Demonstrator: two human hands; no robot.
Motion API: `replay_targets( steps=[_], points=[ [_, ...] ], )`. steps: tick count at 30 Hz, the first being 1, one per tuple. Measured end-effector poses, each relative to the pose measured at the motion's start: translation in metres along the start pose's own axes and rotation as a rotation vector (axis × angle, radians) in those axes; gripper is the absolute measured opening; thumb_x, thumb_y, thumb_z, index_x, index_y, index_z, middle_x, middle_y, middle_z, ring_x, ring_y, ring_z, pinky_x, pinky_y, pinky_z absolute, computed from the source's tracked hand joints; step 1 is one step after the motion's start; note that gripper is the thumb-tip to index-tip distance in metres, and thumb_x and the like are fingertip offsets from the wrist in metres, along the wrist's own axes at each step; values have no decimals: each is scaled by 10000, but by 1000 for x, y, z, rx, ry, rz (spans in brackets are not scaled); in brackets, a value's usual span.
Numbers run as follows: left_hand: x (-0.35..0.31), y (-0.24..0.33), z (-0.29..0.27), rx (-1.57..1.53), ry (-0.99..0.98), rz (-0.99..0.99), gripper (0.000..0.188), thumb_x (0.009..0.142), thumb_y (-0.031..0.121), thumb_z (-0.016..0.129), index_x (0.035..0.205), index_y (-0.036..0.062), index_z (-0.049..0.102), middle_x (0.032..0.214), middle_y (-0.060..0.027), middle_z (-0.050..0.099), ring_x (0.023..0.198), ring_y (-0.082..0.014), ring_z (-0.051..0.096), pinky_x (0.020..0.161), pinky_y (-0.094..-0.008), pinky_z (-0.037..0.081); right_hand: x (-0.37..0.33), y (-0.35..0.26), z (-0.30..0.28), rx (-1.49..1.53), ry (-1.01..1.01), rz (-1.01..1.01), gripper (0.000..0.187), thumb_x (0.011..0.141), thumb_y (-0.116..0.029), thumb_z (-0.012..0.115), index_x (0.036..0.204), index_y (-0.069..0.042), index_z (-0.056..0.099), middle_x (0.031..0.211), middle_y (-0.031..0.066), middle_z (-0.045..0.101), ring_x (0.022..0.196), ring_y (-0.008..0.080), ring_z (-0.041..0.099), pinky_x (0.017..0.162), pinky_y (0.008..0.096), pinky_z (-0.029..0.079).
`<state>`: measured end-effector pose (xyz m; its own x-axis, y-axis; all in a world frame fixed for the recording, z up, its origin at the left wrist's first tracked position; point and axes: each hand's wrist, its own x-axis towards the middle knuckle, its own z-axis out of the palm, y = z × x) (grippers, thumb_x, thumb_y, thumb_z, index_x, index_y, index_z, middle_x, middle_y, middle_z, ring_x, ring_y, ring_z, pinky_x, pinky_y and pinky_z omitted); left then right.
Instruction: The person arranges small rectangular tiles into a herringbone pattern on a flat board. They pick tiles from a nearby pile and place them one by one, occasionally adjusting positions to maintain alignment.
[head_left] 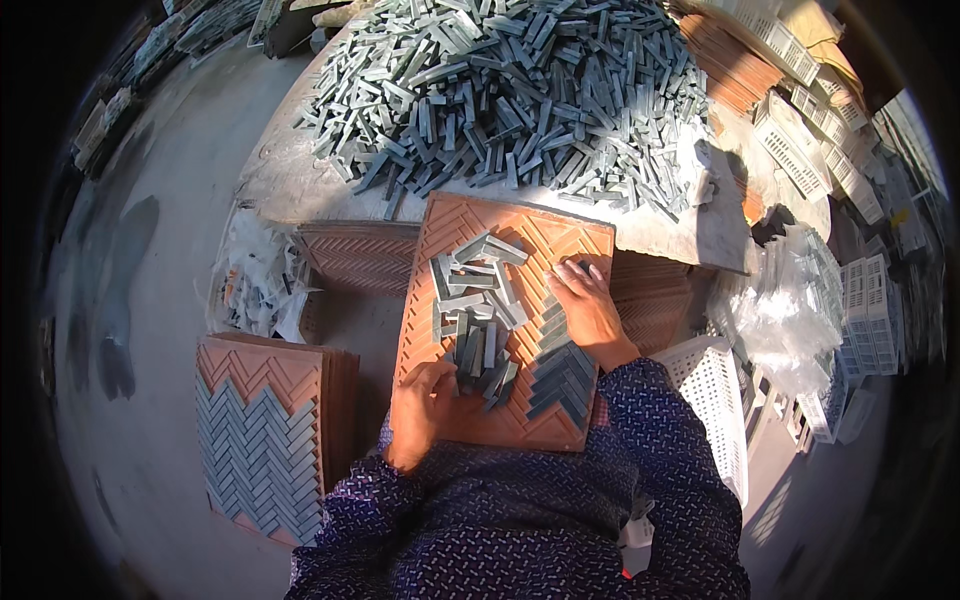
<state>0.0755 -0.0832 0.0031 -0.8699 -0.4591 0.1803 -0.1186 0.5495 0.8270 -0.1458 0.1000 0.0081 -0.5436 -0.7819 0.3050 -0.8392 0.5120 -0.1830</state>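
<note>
An orange-brown mould board [510, 425] with a herringbone relief rests tilted before me, its far end against the table. Dark grey stone strips [560, 385] fill slots along its right side. Loose grey strips [478, 285] lie in a jumble on its left and middle. My right hand [590, 312] lies on the upper right of the board, fingers stretched over the slots beside the top of the laid strips. At the lower left edge, my left hand [420, 408] is closed in a pinch next to the loose strips; what its fingertips hold is hidden.
A large heap of grey strips [500, 100] covers the table [290, 160] ahead. At left stands a stack of boards, the front one filled with light grey strips [255, 450]. A white perforated basket [712, 395], clear plastic packs [790, 300] and white crates [790, 145] stand at right.
</note>
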Motion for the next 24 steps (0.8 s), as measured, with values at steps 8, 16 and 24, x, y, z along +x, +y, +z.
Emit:
replay_targets(
  steps=[8,16,24],
  points=[
    [1,10,39,168,-30,312,282,698,67,703,957,35,597,885,-110,571,850,-311,533,721,-397,458,3,-53,5,441,95,292,223,809,-59,619,1023,-17,571,909,162,627,808,336,627,689,393,511],
    [-2,0,43,204,-43,296,329,690,66,699,1003,49,599,915,-95,548,861,-298,513,732,-391,454,38,-48,33,612,42,480,264,752,-109,713,983,-15,627,810,141,670,725,234,661,655,316,513],
    [-7,-2,42,230,-43,291,278,720,63,687,982,49,598,920,-104,544,870,-309,517,739,-398,460,16,-17,12,1062,-46,622,219,841,-49,642,1043,32,614,884,38,649,774,80,589,660,227,477]
  ],
)
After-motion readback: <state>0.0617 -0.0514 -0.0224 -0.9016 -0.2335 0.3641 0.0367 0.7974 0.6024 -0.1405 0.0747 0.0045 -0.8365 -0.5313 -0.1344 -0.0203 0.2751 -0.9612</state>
